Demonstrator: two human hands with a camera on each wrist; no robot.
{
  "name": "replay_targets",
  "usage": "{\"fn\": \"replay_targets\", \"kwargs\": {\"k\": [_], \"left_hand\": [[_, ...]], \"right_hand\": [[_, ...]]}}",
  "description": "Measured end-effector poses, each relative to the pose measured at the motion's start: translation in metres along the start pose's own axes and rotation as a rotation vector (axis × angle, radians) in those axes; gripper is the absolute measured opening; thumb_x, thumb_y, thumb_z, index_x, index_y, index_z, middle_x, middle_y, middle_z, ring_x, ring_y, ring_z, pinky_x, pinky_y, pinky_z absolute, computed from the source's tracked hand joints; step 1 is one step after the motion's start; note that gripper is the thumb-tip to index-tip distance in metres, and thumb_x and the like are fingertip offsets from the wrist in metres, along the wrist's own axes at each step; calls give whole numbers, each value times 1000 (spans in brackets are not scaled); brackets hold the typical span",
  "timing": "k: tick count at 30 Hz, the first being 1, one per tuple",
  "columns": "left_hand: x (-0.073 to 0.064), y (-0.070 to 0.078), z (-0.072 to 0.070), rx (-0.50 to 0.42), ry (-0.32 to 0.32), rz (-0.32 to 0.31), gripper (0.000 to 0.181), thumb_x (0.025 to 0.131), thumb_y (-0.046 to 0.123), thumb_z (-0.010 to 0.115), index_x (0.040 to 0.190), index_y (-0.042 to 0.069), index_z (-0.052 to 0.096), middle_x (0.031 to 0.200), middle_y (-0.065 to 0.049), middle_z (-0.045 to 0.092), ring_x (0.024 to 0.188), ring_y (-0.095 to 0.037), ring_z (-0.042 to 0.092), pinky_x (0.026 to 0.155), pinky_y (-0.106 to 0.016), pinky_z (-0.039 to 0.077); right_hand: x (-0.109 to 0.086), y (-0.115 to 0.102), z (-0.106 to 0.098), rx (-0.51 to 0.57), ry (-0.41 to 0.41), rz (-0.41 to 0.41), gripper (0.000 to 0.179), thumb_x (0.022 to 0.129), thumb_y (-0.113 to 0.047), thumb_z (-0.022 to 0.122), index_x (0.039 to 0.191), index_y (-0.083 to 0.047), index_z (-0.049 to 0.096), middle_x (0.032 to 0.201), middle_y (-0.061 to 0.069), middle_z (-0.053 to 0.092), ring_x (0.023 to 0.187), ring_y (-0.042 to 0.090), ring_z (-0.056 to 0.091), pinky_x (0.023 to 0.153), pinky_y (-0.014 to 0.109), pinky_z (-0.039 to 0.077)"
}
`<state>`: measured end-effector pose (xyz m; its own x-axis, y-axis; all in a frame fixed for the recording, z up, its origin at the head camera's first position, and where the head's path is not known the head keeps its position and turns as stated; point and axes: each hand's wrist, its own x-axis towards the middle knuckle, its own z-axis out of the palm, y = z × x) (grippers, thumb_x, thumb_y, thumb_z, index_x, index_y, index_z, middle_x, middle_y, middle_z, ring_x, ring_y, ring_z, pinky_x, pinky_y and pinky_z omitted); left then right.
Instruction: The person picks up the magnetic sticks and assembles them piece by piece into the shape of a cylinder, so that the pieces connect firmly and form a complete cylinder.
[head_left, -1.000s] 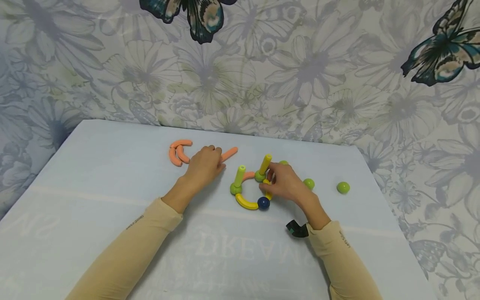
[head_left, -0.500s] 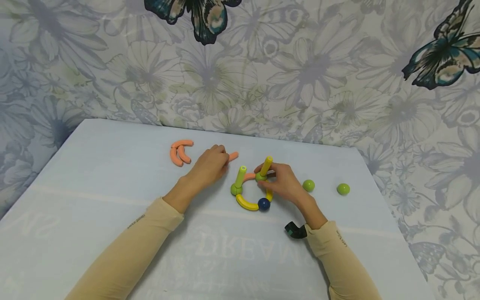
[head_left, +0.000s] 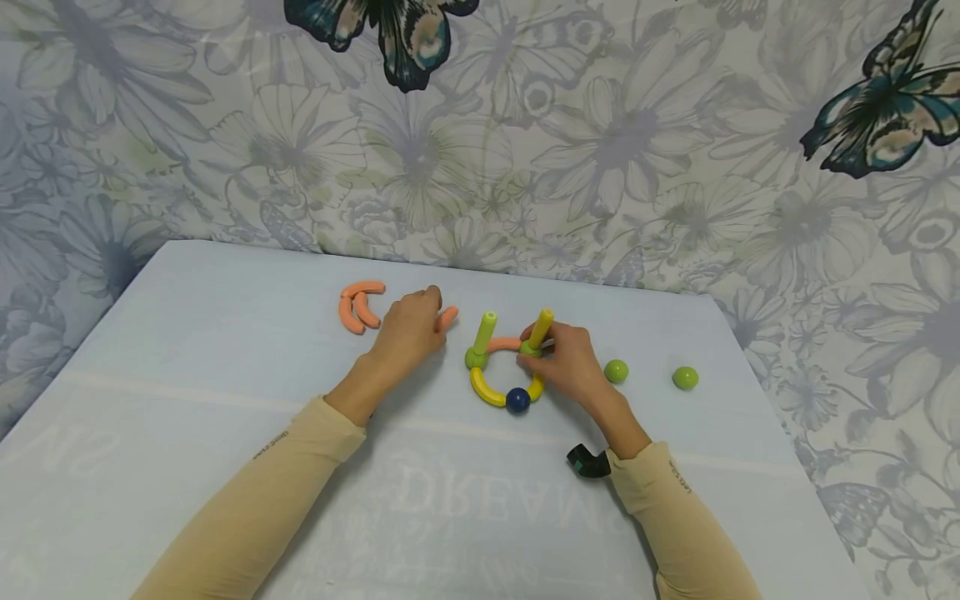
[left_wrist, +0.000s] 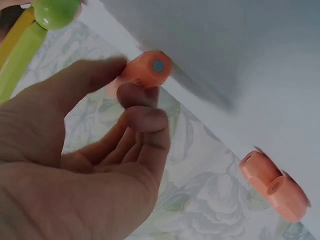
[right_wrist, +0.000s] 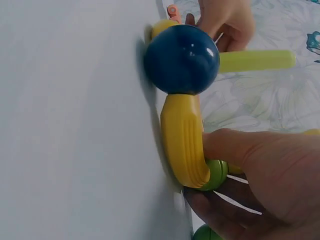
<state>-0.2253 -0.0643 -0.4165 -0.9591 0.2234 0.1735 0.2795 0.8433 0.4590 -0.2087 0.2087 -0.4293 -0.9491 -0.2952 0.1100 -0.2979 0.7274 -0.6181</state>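
Note:
My left hand [head_left: 405, 332] pinches an orange rod [left_wrist: 147, 69] between thumb and fingers; its end disc shows in the left wrist view. Right of it lies a ring of magnetic pieces: a dark blue ball [head_left: 517, 401], yellow curved rods [head_left: 487, 392], an orange curved rod [head_left: 505, 343] and green balls. A light green rod [head_left: 486, 333] stands on the left green ball [head_left: 476, 359], and a yellow rod [head_left: 542, 327] on the back right one. My right hand [head_left: 572, 360] grips that back right green ball [right_wrist: 217, 174], its thumb and fingers on opposite sides.
Several orange curved rods [head_left: 360, 308] lie beyond the left hand. Two loose green balls [head_left: 686, 377] sit right of the right hand. A black angled piece [head_left: 588, 461] is by the right cuff. The white table [head_left: 450, 517] meets a patterned wall behind.
The orange rod in my left hand has turned and shifted left. My right fingers have come round the back right green ball, and the ring has turned slightly and moved back.

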Motion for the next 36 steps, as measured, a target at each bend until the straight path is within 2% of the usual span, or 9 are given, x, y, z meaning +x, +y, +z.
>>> {"fn": "replay_targets", "kwargs": {"k": [6,12,15,19,22,24,26,31,36], "left_hand": [[1,3,-6,-144,151,37,14,86,-2,72,97,1,63,85,-13,61,72,-29,59,66,-37,50],[3,5,-10,-247,186,127,14,92,11,77,95,4,65,82,-11,67,72,-23,60,66,-34,49],[4,6,-11,-330,249,172,17,92,15,79,95,5,65,78,-8,67,67,-19,60,63,-30,48],[2,13,-15,-458,396,309,17,91,13,79,97,4,65,75,-9,67,60,-15,58,58,-27,48],[-1,24,-17,-519,441,442,17,90,10,79,98,4,65,77,-7,66,58,-13,57,55,-27,49],[-4,34,-17,-550,405,519,17,90,8,78,99,5,65,79,-5,66,59,-11,57,54,-27,50],[-8,43,-15,-581,316,576,16,91,7,78,100,7,66,80,-1,66,60,-10,58,54,-27,51],[-17,60,-4,-571,64,626,15,94,11,79,102,11,67,81,3,66,67,-5,60,58,-24,53],[-22,67,6,-551,20,627,16,93,11,79,100,11,65,81,3,65,70,-5,61,58,-30,56]], "right_hand": [[0,0,2,-37,62,65,27,89,-19,86,112,-9,74,105,10,78,98,25,74,85,40,62],[-1,4,4,-47,97,106,27,90,-20,85,111,-8,73,104,12,77,92,24,72,80,37,62],[-1,4,4,-45,94,98,27,90,-20,85,111,-8,73,103,11,77,92,24,72,80,37,62],[0,4,3,-40,95,74,26,90,-19,86,110,-8,74,102,11,77,92,24,72,81,38,62],[1,4,3,-42,95,63,25,90,-19,86,109,-7,74,101,11,77,91,25,73,80,39,62],[2,4,3,-42,97,56,25,90,-19,85,108,-7,73,101,11,77,91,25,73,79,39,62],[2,5,2,-39,98,52,26,90,-19,85,109,-7,74,101,11,77,90,25,73,79,39,62],[2,6,1,-24,96,37,27,90,-17,84,113,-6,73,102,13,76,90,26,72,80,40,62],[2,7,1,-30,87,40,26,91,-19,82,112,-7,73,102,12,77,89,26,72,79,39,60]]}}
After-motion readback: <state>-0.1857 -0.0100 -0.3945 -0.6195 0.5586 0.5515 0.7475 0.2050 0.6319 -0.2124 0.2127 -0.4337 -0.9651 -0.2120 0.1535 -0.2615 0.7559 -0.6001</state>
